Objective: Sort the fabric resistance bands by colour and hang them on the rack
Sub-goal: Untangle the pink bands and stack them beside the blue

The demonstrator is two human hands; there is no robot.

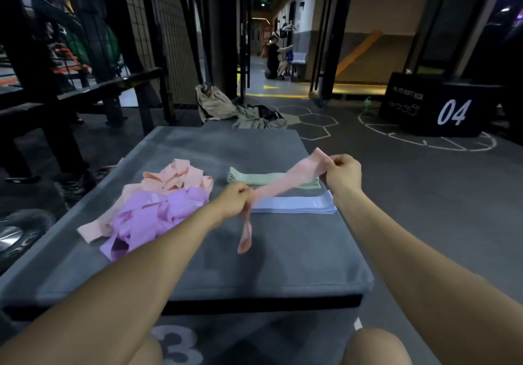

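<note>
Grey padded tabletop carries all bands. Left side: unsorted heap, peach bands over purple bands. Right side: flat stacks, green stack behind blue stack. Pink band held in the air above the stacks: left hand pinches one end, tail dangling; right hand pinches the other. Judgement: pull it taut, flatten the twist, start a new pile apart from the others. Dark gym floor; black box marked 04 at right. Rack not identified.
</note>
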